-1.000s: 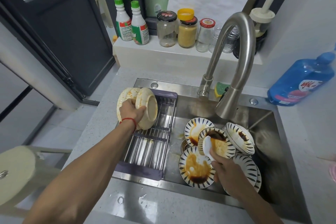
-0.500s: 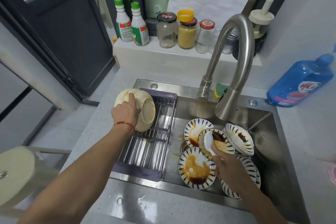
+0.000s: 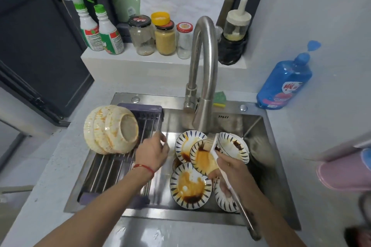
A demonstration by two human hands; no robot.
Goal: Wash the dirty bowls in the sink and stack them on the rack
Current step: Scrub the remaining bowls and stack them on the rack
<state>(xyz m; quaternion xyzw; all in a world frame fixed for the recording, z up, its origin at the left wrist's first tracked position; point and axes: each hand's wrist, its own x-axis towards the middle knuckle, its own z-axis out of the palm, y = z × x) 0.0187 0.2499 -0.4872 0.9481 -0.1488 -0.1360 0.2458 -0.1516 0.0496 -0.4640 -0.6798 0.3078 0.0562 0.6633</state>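
Bowls: three cream (image 3: 111,129) on rack (image 3: 112,168); left hand (image 3: 153,151) loose, right hand (image 3: 230,168) gripping white spoon (image 3: 213,146).

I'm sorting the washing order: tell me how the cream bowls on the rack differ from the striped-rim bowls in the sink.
The cream bowls are plain and lie nested on their sides on the rack; the striped-rim bowls have dark rim dashes and lie loosely overlapped, open sides up, in the sink. The cream bowls carry orange smears; the striped-rim bowls hold pooled brown sauce. Both sets look dirty.
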